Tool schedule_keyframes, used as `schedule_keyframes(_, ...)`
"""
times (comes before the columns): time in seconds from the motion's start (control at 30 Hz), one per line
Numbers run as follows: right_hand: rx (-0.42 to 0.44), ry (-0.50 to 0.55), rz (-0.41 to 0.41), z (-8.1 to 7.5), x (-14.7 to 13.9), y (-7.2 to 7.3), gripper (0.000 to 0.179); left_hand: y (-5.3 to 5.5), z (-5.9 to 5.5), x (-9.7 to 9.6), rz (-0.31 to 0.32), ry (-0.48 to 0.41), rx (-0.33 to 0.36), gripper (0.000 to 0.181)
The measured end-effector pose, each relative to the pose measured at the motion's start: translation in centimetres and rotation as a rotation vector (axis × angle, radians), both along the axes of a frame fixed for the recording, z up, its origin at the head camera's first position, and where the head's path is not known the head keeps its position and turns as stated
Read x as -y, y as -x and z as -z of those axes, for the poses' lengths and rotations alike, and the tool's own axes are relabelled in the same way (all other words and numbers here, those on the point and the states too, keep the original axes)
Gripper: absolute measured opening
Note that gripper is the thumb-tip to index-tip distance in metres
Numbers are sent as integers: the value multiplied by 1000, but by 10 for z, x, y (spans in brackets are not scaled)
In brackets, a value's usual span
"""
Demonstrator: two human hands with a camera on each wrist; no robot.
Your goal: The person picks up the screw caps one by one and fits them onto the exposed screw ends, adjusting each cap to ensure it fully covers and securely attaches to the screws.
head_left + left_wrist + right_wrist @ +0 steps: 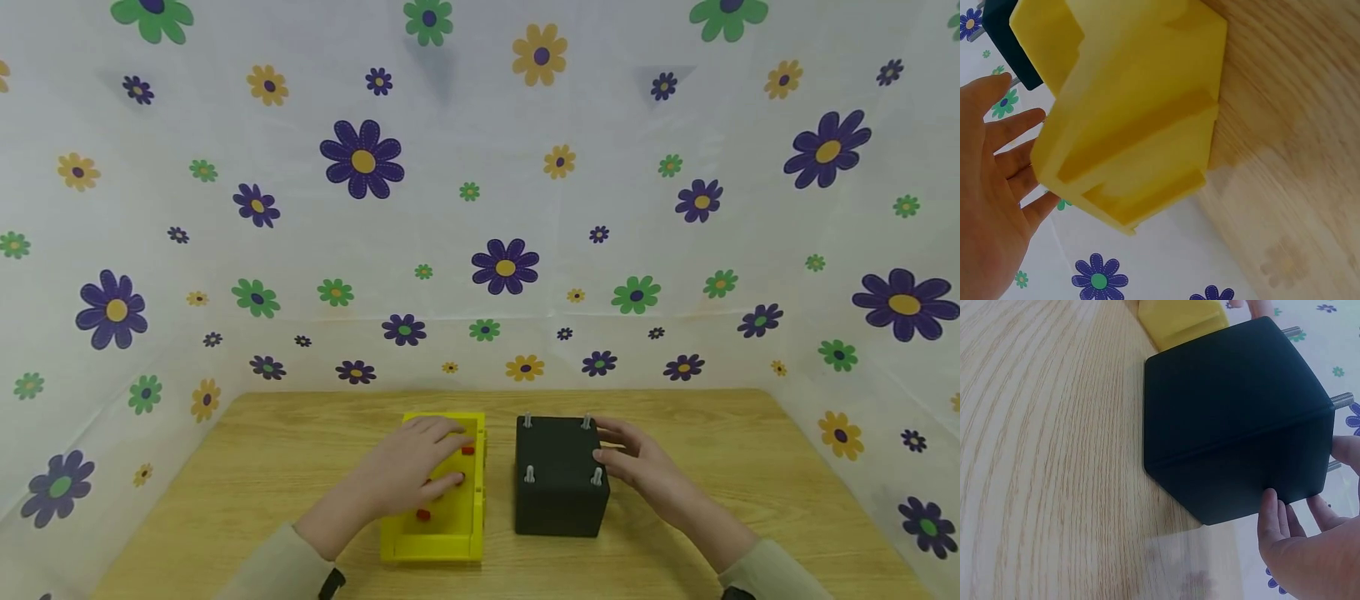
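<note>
My left hand (408, 471) hovers over a yellow bin (431, 547), its fingers spread and loosely bent above the inside. Small red pieces (423, 515) lie in the bin, and a small dark piece shows by the thumb tip; the hand hides part of the contents. In the left wrist view the bin (1141, 112) stands beside the spread fingers, which grip nothing visible. To the right is a black block (558, 500) with metal studs (529, 474) upright at its top corners. My right hand (648, 471) rests its fingertips against the block's right side, fingers only slightly bent.
Both bin and block stand on a wooden table (300, 433), with a strip of tabletop between them. A white flowered sheet (450, 233) rises behind the table and along both sides.
</note>
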State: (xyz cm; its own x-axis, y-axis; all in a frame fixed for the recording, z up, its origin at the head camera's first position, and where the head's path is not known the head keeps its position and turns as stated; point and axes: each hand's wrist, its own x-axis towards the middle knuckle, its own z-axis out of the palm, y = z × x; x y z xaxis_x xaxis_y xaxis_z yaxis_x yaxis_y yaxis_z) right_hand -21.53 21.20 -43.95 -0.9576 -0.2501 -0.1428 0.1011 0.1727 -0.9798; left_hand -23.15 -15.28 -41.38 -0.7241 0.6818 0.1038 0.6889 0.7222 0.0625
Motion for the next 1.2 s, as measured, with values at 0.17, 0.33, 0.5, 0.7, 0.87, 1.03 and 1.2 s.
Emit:
schedule_keyframes(0.17, -5, -3, -7, 0, 0, 0, 68, 2, 5, 1, -29, 22, 4, 48)
schedule_keyframes(0.33, 1, 4, -5, -1, 0, 0, 67, 5, 13, 2, -54, 41, -18, 49)
schedule_keyframes(0.5, -1, 9, -4, 0, 0, 0, 67, 6, 20, 2, -66, 50, -61, 48)
schedule_keyframes(0.7, -2, 12, 7, 1, 1, 1, 67, 8, 28, 0, -94, 79, -42, 48)
schedule_keyframes(0.87, 0, 15, 11, 3, 1, 1, 67, 9, 31, -2, -100, 106, -26, 50)
schedule_keyframes(1.03, -3, 18, 6, 3, 1, 1, 67, 10, 31, -5, -103, 113, -14, 51)
schedule_keyframes(1.2, -6, 17, 2, 3, 1, 1, 68, 11, 30, -10, -125, 146, 11, 52)
